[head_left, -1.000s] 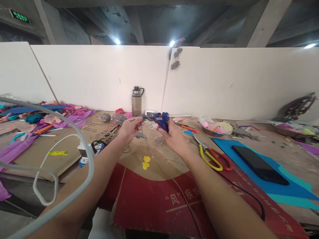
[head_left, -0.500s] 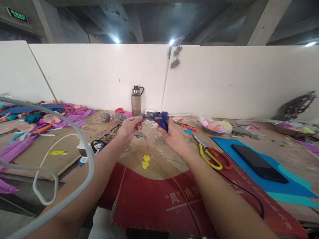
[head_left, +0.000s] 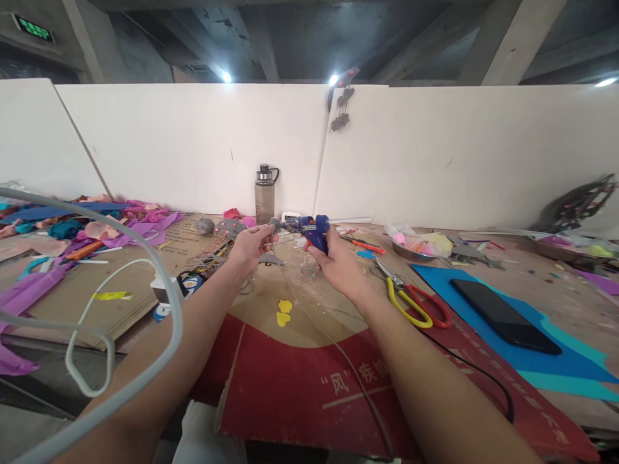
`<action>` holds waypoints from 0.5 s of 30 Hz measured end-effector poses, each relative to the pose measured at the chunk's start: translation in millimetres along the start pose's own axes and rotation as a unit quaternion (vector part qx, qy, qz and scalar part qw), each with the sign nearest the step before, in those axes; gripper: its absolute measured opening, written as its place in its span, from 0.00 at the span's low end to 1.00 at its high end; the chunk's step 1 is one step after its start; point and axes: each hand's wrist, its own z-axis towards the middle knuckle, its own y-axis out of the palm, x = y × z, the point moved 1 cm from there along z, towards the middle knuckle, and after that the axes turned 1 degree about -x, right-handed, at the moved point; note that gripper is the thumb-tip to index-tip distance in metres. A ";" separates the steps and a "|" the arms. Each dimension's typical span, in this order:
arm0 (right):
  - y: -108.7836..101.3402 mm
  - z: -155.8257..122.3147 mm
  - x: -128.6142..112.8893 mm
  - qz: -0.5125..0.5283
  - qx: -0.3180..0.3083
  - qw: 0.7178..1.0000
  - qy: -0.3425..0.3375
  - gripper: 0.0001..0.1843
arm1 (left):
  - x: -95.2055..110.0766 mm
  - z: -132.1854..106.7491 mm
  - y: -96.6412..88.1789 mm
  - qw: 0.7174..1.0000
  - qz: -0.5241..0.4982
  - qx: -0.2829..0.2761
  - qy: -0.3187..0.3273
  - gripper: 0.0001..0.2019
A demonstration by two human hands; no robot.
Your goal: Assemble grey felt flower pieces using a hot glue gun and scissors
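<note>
My right hand (head_left: 337, 263) is wrapped round the handle of a blue hot glue gun (head_left: 315, 233), whose nozzle points left. A clear glue stick (head_left: 349, 220) sticks out of its back end. The fingers of my left hand (head_left: 252, 249) pinch a small grey piece (head_left: 275, 223), its exact kind too small to make out, close to the nozzle. Whether nozzle and piece touch, I cannot tell. Below the left fingers lies a grey curved cutout (head_left: 271, 260). Two yellow heart-shaped cutouts (head_left: 284, 312) rest on the cardboard (head_left: 329, 322) between my forearms.
Yellow-and-red-handled scissors (head_left: 411, 306) and a black phone (head_left: 505, 316) on blue sheets lie right. A water bottle (head_left: 264, 194) stands by the white partition (head_left: 193, 148). Coloured scraps (head_left: 97, 225) cover the left side. A thick pale cable (head_left: 176, 322) loops across the left foreground.
The glue gun has shifted very slightly to the right with my right hand. My left hand keeps its pinch on the grey piece in nearly the same place.
</note>
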 end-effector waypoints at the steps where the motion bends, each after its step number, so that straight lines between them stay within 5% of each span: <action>1: 0.2 0.3 0.9 0.034 -0.007 0.999 0.015 0.15 | -0.2 0.8 -1.2 1.000 -0.008 0.005 -0.003 0.07; 8: -9.4 10.9 22.1 0.279 0.020 0.949 0.143 0.15 | -3.3 5.1 -6.2 0.999 -0.028 0.025 -0.027 0.05; 15: -33.1 18.6 73.1 0.097 0.070 0.957 0.264 0.10 | -2.4 0.6 2.0 0.995 0.053 0.001 0.090 0.12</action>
